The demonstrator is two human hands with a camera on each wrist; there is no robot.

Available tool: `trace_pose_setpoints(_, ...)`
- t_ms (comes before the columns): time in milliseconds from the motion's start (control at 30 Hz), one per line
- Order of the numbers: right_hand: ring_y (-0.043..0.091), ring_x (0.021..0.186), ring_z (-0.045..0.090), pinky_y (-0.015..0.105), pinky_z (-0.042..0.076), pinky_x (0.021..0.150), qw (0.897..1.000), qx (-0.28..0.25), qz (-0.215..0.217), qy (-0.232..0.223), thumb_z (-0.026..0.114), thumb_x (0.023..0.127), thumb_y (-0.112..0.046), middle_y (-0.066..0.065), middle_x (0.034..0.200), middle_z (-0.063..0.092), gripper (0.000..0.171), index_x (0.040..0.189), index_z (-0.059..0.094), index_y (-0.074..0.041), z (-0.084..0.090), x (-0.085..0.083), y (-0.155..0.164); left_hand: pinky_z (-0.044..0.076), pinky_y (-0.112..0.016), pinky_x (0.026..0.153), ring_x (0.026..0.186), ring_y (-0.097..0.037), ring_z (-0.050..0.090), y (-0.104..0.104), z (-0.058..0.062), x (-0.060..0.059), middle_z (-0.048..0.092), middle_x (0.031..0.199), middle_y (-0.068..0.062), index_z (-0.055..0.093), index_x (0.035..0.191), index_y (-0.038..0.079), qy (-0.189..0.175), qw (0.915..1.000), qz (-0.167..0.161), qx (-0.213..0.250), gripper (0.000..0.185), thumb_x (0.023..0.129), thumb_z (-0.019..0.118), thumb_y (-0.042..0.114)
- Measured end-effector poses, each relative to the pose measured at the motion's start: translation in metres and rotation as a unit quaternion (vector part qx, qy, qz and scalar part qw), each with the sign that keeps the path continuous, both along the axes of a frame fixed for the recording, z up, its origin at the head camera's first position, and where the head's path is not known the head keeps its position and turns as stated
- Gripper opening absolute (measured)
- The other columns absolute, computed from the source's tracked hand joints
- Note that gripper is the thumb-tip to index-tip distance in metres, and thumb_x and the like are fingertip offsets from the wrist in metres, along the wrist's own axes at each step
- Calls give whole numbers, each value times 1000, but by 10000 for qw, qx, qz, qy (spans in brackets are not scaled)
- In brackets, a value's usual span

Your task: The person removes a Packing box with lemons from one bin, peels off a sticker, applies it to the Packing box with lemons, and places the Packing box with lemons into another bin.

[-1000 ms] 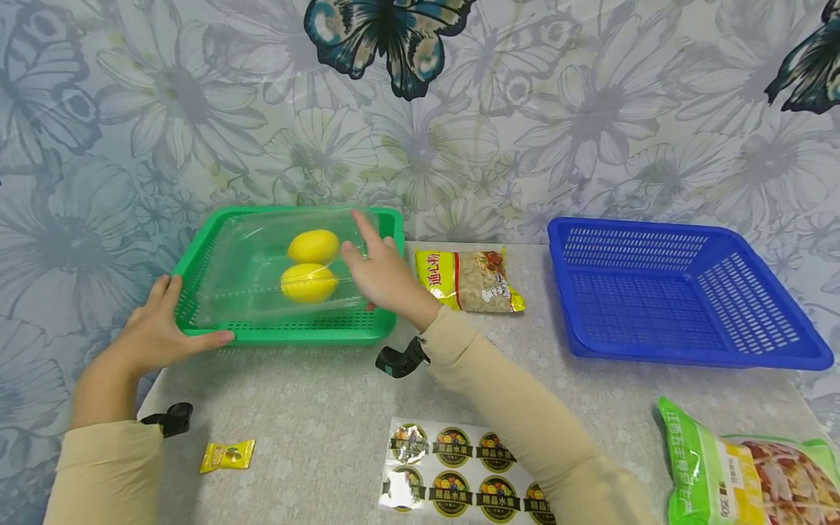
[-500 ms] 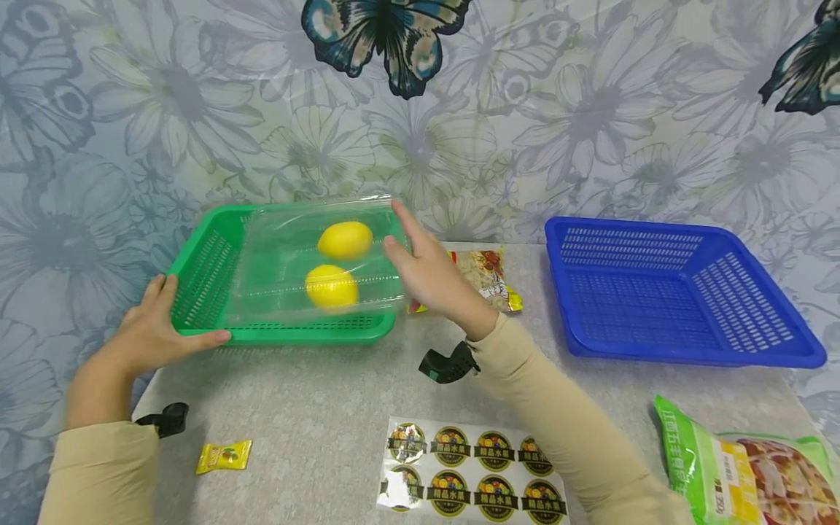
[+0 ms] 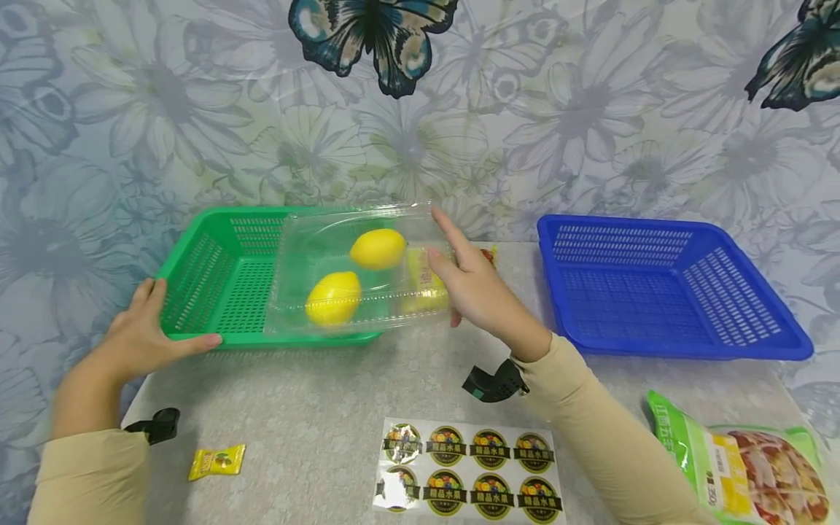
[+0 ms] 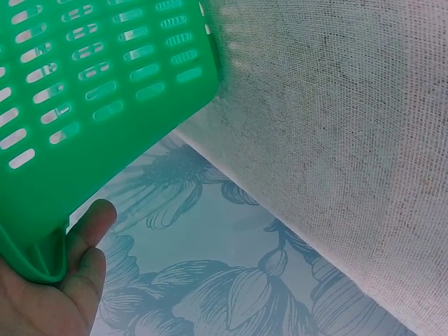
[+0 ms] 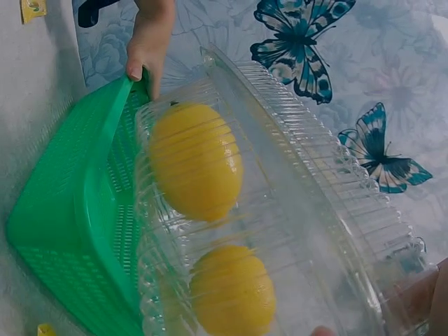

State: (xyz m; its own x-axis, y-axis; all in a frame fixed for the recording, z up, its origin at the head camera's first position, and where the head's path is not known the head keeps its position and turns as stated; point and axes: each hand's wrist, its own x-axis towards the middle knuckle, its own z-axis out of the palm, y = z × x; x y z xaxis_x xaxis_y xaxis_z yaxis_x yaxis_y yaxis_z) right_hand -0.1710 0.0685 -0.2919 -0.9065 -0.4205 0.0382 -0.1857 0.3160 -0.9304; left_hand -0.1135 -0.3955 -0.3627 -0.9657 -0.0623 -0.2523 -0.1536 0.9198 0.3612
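Clear plastic box (image 3: 361,270): lidded, holding two lemons (image 3: 333,297), one nearer and one farther. Held above the right half of the green basket (image 3: 210,284), its right end reaching past the basket's rim over a yellow snack bag (image 3: 425,281), which shows through the plastic.

Right hand (image 3: 475,292): grips the right end of the box, thumb on the near side, forefinger stretched along the top edge.

Left hand (image 3: 141,335): holds the basket's near left corner, thumb laid along the front rim; in the left wrist view the fingers (image 4: 84,241) wrap under the corner.

Green basket: slotted, on the counter (image 3: 315,408) at the back left, against the flowered wall.

Blue basket (image 3: 656,292): slotted, at the back right, well apart from the green one.

Sticker sheet (image 3: 469,467): round fruit labels in two rows, front centre.

Small yellow packet (image 3: 216,461): front left.

Green food bag (image 3: 741,467): front right corner, partly out of view.
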Motion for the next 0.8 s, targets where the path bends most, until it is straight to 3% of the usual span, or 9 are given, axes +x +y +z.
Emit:
trace_pose_setpoints(33,18,40,37,51,52,44,10000,-7,-38,-26,40,106,-38,0,133,54,55,153,13,-51,0,2,4,21,-86,88,129,-77,-5,0,0,0,-36,155,-24,-28,150,4,11,10000,-3,-6,129,85,66,65)
trace_pose_setpoints(67,18,40,37,51,52,44,10000,-21,-57,-62,40,106,-39,4,121,58,55,153,13,-51,0,4,8,21,-85,88,129,-77,-4,0,0,0,-35,155,-24,-27,150,4,22,10000,-8,-13,129,85,66,65)
trace_pose_setpoints(133,16,40,35,51,52,44,9999,-22,-110,-129,39,106,-39,4,122,57,55,153,13,-52,-1,7,16,22,-85,87,129,-77,-4,-1,0,1,-36,155,-24,-28,150,4,14,10000,-4,-17,129,85,65,65)
trace_pose_setpoints(200,17,41,37,50,52,44,9998,-23,-164,-150,39,107,-39,-7,153,37,55,153,13,-52,-2,11,24,22,-85,87,129,-77,-4,-2,0,1,-37,155,-23,-28,150,4,-4,10000,0,-22,128,85,65,65)
trace_pose_setpoints(300,18,42,39,49,51,43,9994,21,-286,-180,38,107,-37,-19,163,13,55,153,13,-52,-5,16,37,21,-85,87,129,-76,-5,-3,0,1,-37,155,-22,-29,150,4,-19,10000,-11,-9,128,86,64,64)
trace_pose_setpoints(533,18,41,40,45,50,41,9984,159,-520,-171,39,106,-43,-20,163,12,54,151,12,-56,-13,33,64,21,-86,87,128,-77,-4,-3,-2,-1,-37,155,-23,-28,150,4,11,10000,-58,-31,128,86,65,64)
trace_pose_setpoints(800,16,44,37,43,50,40,9977,96,-651,-148,38,108,-36,-13,163,15,55,155,12,-48,-19,54,87,20,-86,87,127,-79,-2,-3,-4,-3,-36,155,-25,-27,150,3,75,9999,-100,-28,128,86,65,63)
